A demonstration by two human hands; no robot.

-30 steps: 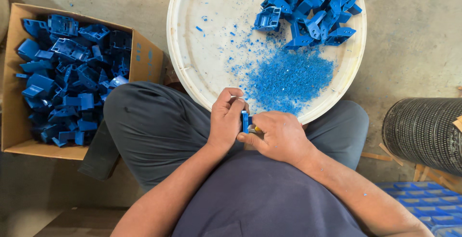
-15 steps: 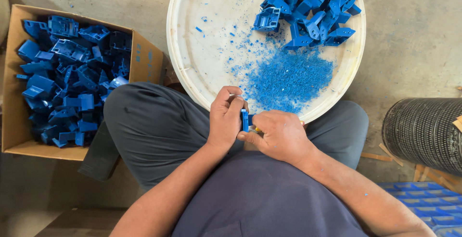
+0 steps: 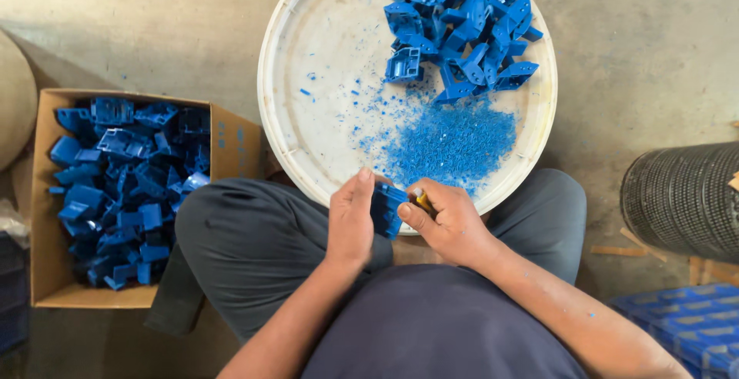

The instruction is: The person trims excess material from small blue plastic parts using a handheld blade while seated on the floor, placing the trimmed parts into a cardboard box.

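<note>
Hands, left hand (image 3: 350, 225) and right hand (image 3: 450, 225), clamp half-hidden blue part (image 3: 387, 210).

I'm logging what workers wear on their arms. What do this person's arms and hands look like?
Both forearms are bare to above the elbow, with no sleeves in view. The left hand and right hand wear no gloves, and no rings, watch or bands show.

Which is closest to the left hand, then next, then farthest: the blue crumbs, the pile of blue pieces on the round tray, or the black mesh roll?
From the left hand, in the head view:
1. Blue crumbs, just ahead on the round tray.
2. Pile of blue pieces, at the tray's far side.
3. Black mesh roll, far off to the right.
</note>
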